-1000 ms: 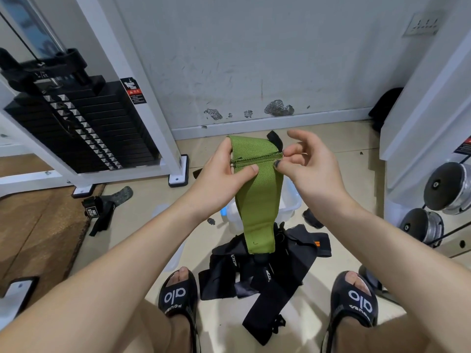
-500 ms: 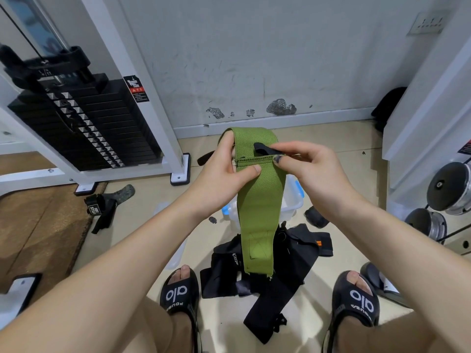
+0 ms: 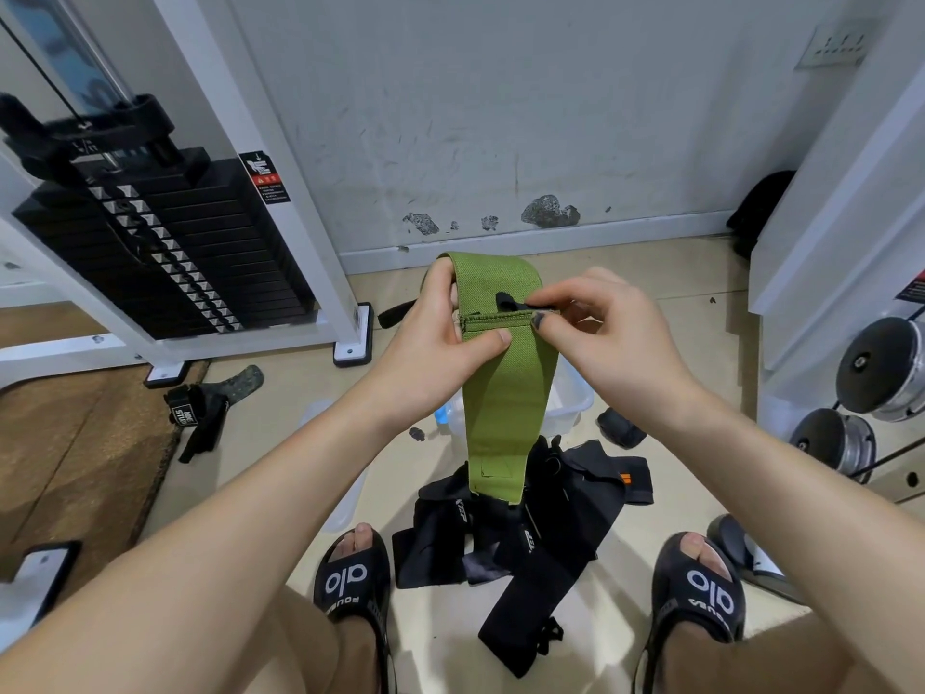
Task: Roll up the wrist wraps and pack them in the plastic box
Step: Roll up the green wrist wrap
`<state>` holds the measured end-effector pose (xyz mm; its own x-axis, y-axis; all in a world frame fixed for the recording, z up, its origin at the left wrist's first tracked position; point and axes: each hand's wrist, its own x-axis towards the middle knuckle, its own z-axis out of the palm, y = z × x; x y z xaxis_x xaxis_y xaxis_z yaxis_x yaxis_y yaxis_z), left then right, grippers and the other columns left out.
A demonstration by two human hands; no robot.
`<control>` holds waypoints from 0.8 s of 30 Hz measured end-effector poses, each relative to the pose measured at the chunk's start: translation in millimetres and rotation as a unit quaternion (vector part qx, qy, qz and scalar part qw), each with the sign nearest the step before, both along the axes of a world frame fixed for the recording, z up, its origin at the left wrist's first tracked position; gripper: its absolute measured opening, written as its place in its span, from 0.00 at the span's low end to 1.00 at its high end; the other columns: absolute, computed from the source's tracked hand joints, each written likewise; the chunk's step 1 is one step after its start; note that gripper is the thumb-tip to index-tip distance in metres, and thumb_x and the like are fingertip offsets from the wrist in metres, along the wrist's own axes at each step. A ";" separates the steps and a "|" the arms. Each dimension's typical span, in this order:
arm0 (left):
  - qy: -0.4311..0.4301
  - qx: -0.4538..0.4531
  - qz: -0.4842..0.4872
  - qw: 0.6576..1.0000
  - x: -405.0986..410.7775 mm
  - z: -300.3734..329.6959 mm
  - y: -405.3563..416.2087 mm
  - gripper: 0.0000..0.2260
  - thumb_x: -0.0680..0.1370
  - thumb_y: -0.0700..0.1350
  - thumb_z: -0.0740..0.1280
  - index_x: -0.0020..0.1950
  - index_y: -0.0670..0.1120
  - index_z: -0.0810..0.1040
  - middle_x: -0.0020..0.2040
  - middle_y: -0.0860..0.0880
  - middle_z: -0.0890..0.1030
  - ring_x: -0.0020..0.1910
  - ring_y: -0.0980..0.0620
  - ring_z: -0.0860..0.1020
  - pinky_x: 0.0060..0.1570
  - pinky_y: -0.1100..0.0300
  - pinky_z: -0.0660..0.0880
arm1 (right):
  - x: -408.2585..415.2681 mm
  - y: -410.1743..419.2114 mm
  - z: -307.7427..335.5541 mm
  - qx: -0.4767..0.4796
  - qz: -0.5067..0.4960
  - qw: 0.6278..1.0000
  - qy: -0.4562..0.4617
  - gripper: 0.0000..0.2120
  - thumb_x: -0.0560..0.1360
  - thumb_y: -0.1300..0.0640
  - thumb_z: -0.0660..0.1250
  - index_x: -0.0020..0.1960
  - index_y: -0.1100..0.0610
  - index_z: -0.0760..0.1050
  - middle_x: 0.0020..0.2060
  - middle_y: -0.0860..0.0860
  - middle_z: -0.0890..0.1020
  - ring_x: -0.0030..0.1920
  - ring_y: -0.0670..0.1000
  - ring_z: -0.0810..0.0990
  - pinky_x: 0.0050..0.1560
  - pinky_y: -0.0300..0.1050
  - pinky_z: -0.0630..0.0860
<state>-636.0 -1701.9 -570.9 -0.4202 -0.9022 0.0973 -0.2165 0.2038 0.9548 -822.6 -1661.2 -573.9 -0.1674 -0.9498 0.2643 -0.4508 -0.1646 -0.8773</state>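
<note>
A green wrist wrap (image 3: 505, 393) hangs in front of me, its top end folded over into a loop. My left hand (image 3: 440, 338) pinches the fold at its left edge, thumb on the stitched seam. My right hand (image 3: 595, 328) pinches the black thumb loop against the fold's right side. A pile of black wrist wraps (image 3: 530, 523) lies on the floor between my feet. The clear plastic box (image 3: 570, 398) stands on the floor behind the green wrap, mostly hidden by it.
A weight stack machine (image 3: 165, 242) fills the left, with a black wrap (image 3: 200, 408) on the floor by its foot. Another small black roll (image 3: 620, 425) lies right of the box. Dumbbells (image 3: 881, 368) sit on a rack at the right.
The top of the green wrap has been folded further over towards me, and the black thumb loop now lies flat across the fold under my right fingers. The hanging end has risen slightly.
</note>
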 end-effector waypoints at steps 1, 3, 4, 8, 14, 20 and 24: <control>0.000 -0.001 0.000 1.000 -0.3 0.0 0.2 0.20 0.79 0.35 0.71 0.67 0.47 0.69 0.60 0.52 0.83 0.60 0.52 0.82 0.61 0.47 0.80 | -0.6 -0.4 0.4 -0.002 0.003 1.000 0.009 0.08 0.76 0.64 0.72 0.50 0.52 0.86 0.43 0.50 0.78 0.40 0.44 0.77 0.42 0.32 0.72; 0.000 -0.002 -0.001 1.000 -0.7 -0.1 -0.1 0.20 0.79 0.36 0.71 0.67 0.47 0.69 0.60 0.52 0.83 0.60 0.51 0.83 0.61 0.45 0.80 | -2.2 -1.5 1.2 -0.004 0.009 1.000 0.020 0.09 0.76 0.63 0.72 0.50 0.52 0.86 0.42 0.50 0.76 0.38 0.42 0.75 0.42 0.30 0.69; 0.001 -0.003 -0.002 1.000 -0.9 -0.2 -0.4 0.20 0.79 0.36 0.71 0.67 0.47 0.69 0.60 0.51 0.83 0.60 0.49 0.82 0.61 0.43 0.80 | -2.7 -1.7 1.3 -0.005 0.015 1.000 0.021 0.09 0.76 0.63 0.72 0.51 0.51 0.86 0.43 0.49 0.76 0.37 0.42 0.74 0.42 0.31 0.69; 0.012 0.004 -0.013 1.000 -1.6 -1.2 0.3 0.19 0.79 0.34 0.70 0.67 0.44 0.68 0.60 0.47 0.82 0.60 0.45 0.83 0.61 0.40 0.80 | -2.2 -0.6 -0.7 -0.018 0.063 0.997 0.037 0.13 0.75 0.62 0.73 0.55 0.46 0.84 0.44 0.45 0.76 0.39 0.47 0.74 0.43 0.36 0.70; 0.019 0.010 -0.011 1.000 -2.8 -1.9 1.4 0.19 0.79 0.35 0.71 0.67 0.45 0.69 0.60 0.47 0.83 0.59 0.43 0.83 0.60 0.38 0.80 | -5.1 0.6 0.1 -0.054 0.072 0.990 0.107 0.15 0.77 0.62 0.71 0.60 0.48 0.83 0.43 0.42 0.75 0.42 0.41 0.74 0.44 0.30 0.67; 0.032 0.016 -0.022 0.999 -2.5 -0.6 0.4 0.20 0.79 0.35 0.71 0.67 0.44 0.69 0.60 0.46 0.82 0.58 0.45 0.83 0.59 0.42 0.81 | -7.4 0.1 -1.5 -0.076 0.087 0.985 0.130 0.11 0.76 0.63 0.71 0.55 0.50 0.82 0.46 0.47 0.80 0.45 0.47 0.76 0.43 0.33 0.68; 0.037 0.016 -0.030 0.999 -1.9 -0.3 0.2 0.20 0.79 0.32 0.70 0.68 0.44 0.69 0.60 0.47 0.82 0.58 0.49 0.84 0.57 0.49 0.82 | -7.9 -1.0 -0.4 -0.065 0.078 0.987 0.123 0.07 0.75 0.61 0.72 0.51 0.52 0.84 0.41 0.47 0.78 0.40 0.47 0.74 0.41 0.33 0.68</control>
<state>-637.8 -1701.7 -571.2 -0.4657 -0.8791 0.1011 -0.1329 0.1824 0.9742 -830.4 -1662.2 -574.3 0.0638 -0.9142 0.4003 -0.6082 -0.3536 -0.7107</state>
